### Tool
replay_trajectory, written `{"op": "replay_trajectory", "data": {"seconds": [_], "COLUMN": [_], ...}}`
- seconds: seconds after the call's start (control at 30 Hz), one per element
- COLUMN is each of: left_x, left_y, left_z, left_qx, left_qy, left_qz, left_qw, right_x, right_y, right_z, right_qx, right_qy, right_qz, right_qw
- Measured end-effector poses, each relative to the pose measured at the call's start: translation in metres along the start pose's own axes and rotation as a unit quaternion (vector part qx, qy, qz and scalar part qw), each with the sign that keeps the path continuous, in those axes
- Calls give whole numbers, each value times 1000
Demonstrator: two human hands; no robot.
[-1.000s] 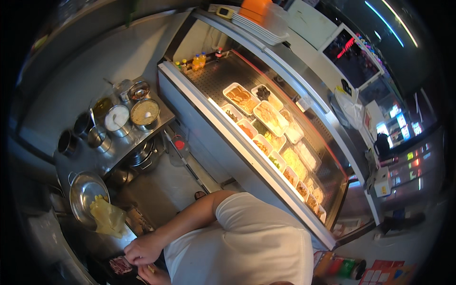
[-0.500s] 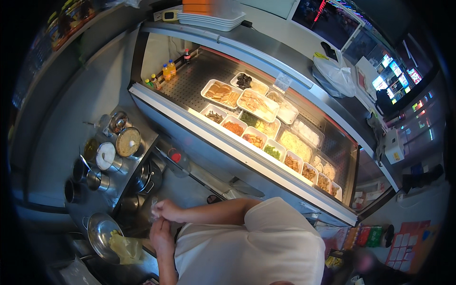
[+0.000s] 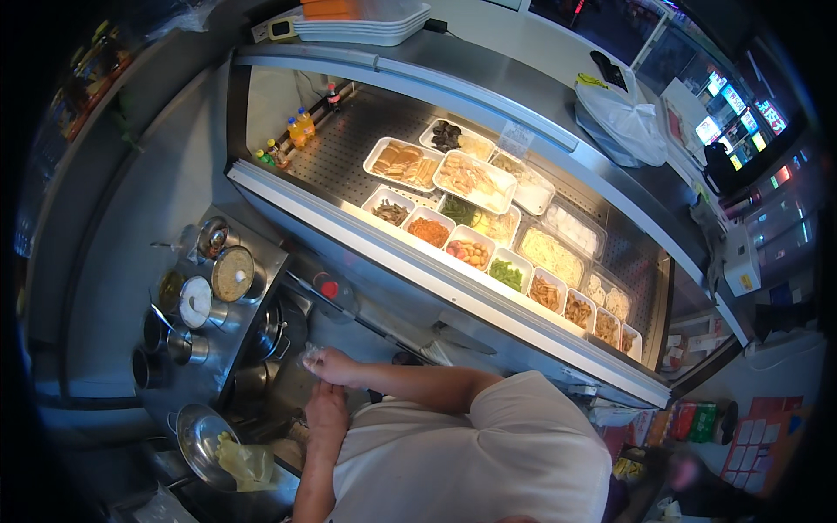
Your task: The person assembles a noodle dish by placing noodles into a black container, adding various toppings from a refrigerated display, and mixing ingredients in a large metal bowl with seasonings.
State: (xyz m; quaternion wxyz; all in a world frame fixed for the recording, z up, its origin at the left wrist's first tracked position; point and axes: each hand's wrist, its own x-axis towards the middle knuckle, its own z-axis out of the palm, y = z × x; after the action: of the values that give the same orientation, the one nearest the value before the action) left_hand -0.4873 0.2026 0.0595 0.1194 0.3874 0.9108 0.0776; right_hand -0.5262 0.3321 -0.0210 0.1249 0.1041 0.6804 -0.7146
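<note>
Both hands have come away from the board with the reddish meat of a second ago and now meet in front of the white shirt. Their right hand [image 3: 334,366], fingers curled in, seems to pinch crumpled clear plastic [image 3: 310,354] at its tips; their left hand [image 3: 326,408], fingers bent, touches it from below, though whether it grips anything I cannot tell. A hard tug could tear such thin film, or a loose pinch drop it. It juts leftward past the knuckles, too crumpled for a definite long axis. Nearby, a yellowish bag [image 3: 250,465] hangs over a metal pan [image 3: 199,434]; beyond are the pot-laden counter [image 3: 193,383] and lit display case [image 3: 349,234].
</note>
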Motion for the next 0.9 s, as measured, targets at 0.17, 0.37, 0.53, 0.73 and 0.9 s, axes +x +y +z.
{"op": "replay_trajectory", "data": {"seconds": [0.17,0.37,0.53,0.73,0.9], "left_x": [15,26,23,11,-7], "left_y": [18,49,63,66,65], "left_z": [8,23,38,29,35], "left_qx": [-42,-96,-111,-80,-85], "left_qy": [35,30,23,29,58], "left_qz": [-6,-56,-71,-72,-49], "left_qw": [998,993,991,994,994], "right_x": [-11,-1,4,-20,-28], "right_y": [-3,54,87,48,59], "right_z": [-23,-37,-45,-38,-24], "right_qx": [-33,-180,-221,-132,124], "right_qy": [21,132,87,61,0], "right_qz": [-40,-55,-56,52,150], "right_qw": [998,973,970,988,981]}}
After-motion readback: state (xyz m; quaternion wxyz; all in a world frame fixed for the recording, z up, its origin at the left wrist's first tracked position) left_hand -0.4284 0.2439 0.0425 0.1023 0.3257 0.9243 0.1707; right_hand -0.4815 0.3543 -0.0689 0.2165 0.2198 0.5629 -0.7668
